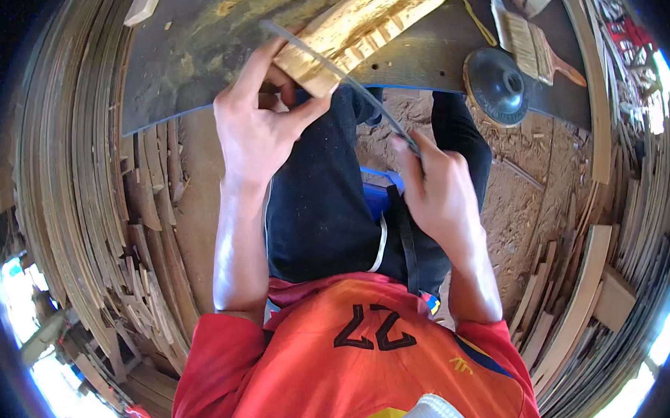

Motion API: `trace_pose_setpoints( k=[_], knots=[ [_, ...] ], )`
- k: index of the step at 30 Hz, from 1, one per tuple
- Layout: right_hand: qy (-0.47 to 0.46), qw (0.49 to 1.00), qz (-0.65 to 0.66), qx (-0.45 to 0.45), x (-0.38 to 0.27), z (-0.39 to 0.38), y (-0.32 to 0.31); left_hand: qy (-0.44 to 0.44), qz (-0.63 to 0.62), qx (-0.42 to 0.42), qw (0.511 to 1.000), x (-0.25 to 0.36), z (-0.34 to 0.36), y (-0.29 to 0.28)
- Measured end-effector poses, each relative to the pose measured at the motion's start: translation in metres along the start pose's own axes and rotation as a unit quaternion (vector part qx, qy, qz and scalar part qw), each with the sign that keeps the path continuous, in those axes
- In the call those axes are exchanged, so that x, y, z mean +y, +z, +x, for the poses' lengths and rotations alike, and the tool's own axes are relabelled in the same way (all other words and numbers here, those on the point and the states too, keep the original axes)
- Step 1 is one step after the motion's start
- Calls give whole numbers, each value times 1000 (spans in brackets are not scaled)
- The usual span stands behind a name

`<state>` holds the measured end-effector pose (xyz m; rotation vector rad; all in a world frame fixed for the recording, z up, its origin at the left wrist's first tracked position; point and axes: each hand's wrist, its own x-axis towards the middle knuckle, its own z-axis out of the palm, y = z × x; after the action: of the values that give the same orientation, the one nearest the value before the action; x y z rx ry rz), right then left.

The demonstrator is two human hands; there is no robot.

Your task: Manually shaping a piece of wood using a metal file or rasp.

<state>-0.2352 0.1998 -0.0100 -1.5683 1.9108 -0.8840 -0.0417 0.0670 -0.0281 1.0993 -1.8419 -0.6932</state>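
Observation:
A long, thin grey metal tool, which looks like a file (334, 68), lies slantwise across the near end of a carved pale wooden piece (373, 31). My right hand (437, 187) is closed round the file's near end, below the table edge. With thumb and fingers, my left hand (260, 123) grips the near end of the wooden piece; its index finger is close to the file's far tip. The wooden piece rests on the dark work table (200, 54), its end jutting over the front edge. Notches run along its right side.
On the table's right are a black dome-shaped rubber piece (497, 85), a wide paintbrush (527, 49) and a yellow loop (479, 21). Stacked wooden strips line the left (61, 137) and right (637, 215). My legs are under the table edge, above a dirt floor (507, 209).

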Motion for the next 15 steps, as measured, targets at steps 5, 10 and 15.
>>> trace_pose_setpoints(
  k=[5,10,15],
  knots=[
    [-36,999,-15,-28,0,3,18,-43,-18,8,999,-1,0,-1],
    [13,999,30,-5,18,-12,0,7,-29,12,999,-3,3,6],
    [-74,997,-30,16,-5,18,22,-43,-37,9,998,4,1,2]
  ],
)
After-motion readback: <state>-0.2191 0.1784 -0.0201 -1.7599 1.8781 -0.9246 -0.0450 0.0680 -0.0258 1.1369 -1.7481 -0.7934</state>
